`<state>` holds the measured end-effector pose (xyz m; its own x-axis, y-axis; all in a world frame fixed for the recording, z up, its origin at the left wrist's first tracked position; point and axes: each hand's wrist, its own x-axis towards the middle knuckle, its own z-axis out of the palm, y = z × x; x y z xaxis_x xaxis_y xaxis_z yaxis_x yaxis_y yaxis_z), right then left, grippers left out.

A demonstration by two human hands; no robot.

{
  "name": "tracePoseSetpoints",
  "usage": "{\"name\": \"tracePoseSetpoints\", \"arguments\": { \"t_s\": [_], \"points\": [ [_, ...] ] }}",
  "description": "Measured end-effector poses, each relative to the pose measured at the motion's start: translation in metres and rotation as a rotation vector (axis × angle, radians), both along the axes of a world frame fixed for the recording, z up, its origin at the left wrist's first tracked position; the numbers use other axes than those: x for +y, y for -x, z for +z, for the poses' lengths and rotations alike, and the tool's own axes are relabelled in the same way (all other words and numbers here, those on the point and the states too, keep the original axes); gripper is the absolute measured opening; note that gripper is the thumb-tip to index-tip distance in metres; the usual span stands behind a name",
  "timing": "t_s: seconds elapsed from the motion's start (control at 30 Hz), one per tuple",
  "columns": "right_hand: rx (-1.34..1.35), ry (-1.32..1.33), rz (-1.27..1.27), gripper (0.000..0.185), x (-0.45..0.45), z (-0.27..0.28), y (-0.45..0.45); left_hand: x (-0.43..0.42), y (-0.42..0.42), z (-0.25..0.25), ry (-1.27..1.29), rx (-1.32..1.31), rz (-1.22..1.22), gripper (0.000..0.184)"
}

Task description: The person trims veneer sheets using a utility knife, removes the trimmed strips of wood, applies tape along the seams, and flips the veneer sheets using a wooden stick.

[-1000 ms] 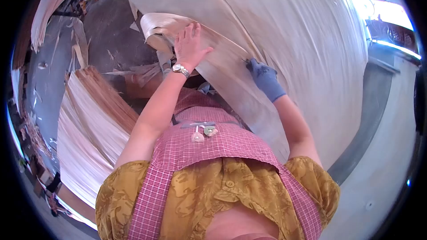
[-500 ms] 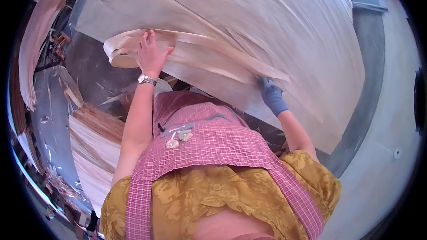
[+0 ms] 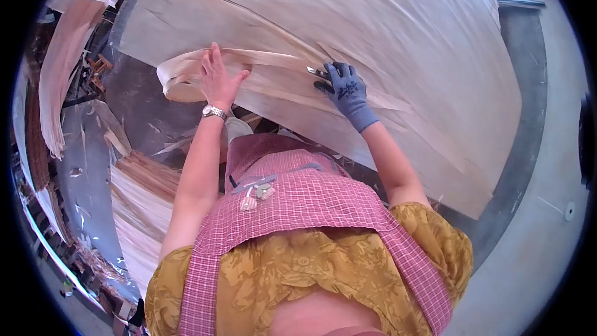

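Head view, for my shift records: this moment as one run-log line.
left hand: bare, spread on curled strip | right hand: gloved, gripping cutter | large pale sheet: beneath cutter

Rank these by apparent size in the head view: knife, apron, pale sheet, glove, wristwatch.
1. Pale sheet
2. Apron
3. Glove
4. Wristwatch and partly hidden knife: too alike to rank

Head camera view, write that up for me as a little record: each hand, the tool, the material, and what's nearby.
Left hand: bare, fingers spread at the curled strip
Right hand: gloved, gripping the knife
Tool: small knife, blade pointing left
Material: large pale sheet
Nearby: layered pale sheets, lower left
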<state>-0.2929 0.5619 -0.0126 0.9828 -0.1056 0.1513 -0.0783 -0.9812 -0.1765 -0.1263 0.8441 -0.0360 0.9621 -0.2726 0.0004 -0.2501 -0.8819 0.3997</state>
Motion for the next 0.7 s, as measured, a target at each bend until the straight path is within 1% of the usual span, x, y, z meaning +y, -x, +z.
{"name": "tracePoseSetpoints", "arguments": {
  "t_s": [0.1, 0.13, 0.2, 0.3, 0.33, 0.43, 0.47, 0.57, 0.6, 0.7],
  "points": [
    [0.102, 0.09, 0.005, 0.032, 0.001, 0.0, -0.001, 0.0, -0.002, -0.001, 0.009, -0.027, -0.006, 0.113],
    [0.063, 0.116, 0.025, 0.029, 0.003, 0.002, 0.002, 0.0, -0.003, -0.001, 0.001, -0.029, -0.011, 0.115],
    [-0.013, 0.164, 0.067, 0.022, 0.021, 0.026, 0.015, -0.002, -0.003, 0.008, 0.012, 0.019, -0.013, 0.114],
    [0.21, -0.08, 0.06, 0.021, 0.057, 0.043, 0.033, -0.001, -0.006, 0.007, -0.002, 0.034, -0.029, 0.113],
    [0.316, -0.176, 0.025, 0.028, 0.063, 0.046, 0.033, -0.002, -0.006, 0.007, -0.01, 0.028, -0.04, 0.113],
    [0.06, -0.195, -0.078, 0.038, 0.05, 0.021, 0.007, -0.003, -0.006, 0.013, -0.066, 0.054, -0.034, 0.113],
    [0.128, -0.16, -0.121, 0.046, 0.042, 0.017, -0.007, -0.004, -0.006, 0.012, -0.063, 0.056, -0.039, 0.113],
    [0.168, -0.062, -0.114, 0.042, 0.026, 0.008, -0.033, -0.002, -0.009, 0.006, -0.063, 0.042, -0.056, 0.112],
    [0.195, -0.045, -0.095, 0.035, 0.023, 0.011, -0.035, -0.001, -0.01, 0.005, -0.062, 0.03, -0.061, 0.112],
    [0.151, 0.102, -0.006, 0.027, 0.027, 0.019, -0.029, -0.003, -0.009, 0.004, -0.061, 0.037, -0.054, 0.112]
  ]
}}
